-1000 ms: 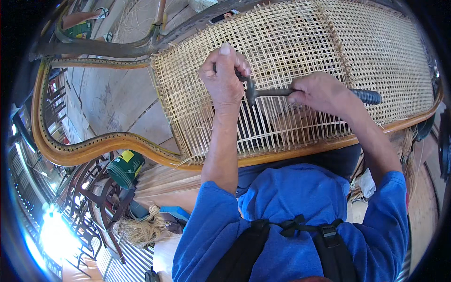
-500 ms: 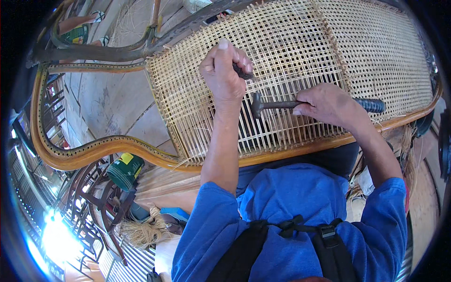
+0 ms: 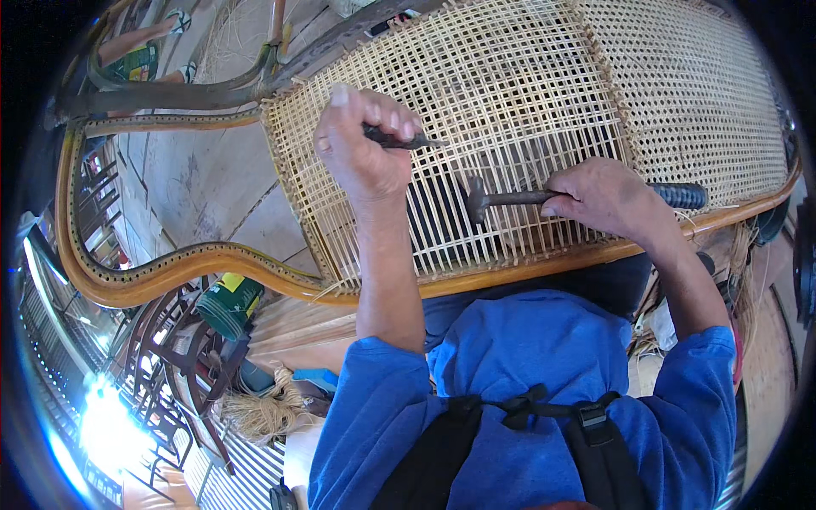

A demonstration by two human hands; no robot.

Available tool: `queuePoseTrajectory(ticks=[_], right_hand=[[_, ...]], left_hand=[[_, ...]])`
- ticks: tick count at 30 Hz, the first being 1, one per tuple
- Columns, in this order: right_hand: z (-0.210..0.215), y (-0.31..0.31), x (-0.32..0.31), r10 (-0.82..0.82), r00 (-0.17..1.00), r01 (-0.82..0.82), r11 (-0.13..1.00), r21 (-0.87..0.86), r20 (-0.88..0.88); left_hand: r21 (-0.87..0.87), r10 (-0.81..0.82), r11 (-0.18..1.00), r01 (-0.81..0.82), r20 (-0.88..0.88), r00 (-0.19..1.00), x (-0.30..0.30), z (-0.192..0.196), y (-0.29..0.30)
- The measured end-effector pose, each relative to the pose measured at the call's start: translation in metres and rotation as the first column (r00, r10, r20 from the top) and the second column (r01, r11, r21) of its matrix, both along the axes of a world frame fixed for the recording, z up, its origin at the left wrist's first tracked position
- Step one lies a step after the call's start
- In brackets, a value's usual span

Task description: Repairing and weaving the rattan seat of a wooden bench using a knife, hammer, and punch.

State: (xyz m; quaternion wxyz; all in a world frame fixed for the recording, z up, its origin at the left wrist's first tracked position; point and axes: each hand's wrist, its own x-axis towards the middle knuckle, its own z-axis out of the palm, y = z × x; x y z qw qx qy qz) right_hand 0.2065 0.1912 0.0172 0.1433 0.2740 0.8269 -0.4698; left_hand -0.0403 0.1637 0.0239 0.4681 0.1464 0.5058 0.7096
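Head view: the left hand is up over the woven cane panel, forearm running straight up from the blue sleeve, fist curled tight round a dark awl. That awl lies nearly level, its thin tip pointing right, just above the weave. Over on the right, the right hand comes in from the far right, wrist bent, fingers clamped round the shaft of a hammer. The hammer's long axis runs left to right, almost horizontal; its head points left toward the awl hand, its dark grip sticks out right past the knuckles. The two hands are well apart, the hammer head between them. The panel's curved wooden frame sweeps along the near edge, just above the person's chest.
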Motion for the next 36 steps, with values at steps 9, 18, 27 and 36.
queuePoseTrajectory(ticks=[9, 18, 27, 36], right_hand=[[0.002, 0.003, -0.004, 0.034, 0.991, -0.027, 0.998, -0.053, 0.132], [-0.004, 0.014, -0.014, -0.115, 0.993, 0.118, 0.987, 0.107, -0.036], [0.002, 0.005, 0.004, -0.018, 0.996, 0.023, 0.999, -0.047, 0.086], [0.003, -0.001, -0.002, -0.005, 1.0, 0.004, 1.0, 0.028, 0.025]], left_hand=[[-0.079, -0.163, 0.984, 0.157, -0.072, 0.984, 0.021, -0.014, -0.001], [-0.052, -0.199, 0.98, 0.194, -0.139, 0.97, 0.029, -0.017, 0.004], [-0.047, -0.185, 0.983, 0.18, -0.133, 0.974, 0.026, -0.006, -0.006], [-0.075, -0.205, 0.978, 0.195, -0.169, 0.964, 0.034, -0.014, -0.006]])
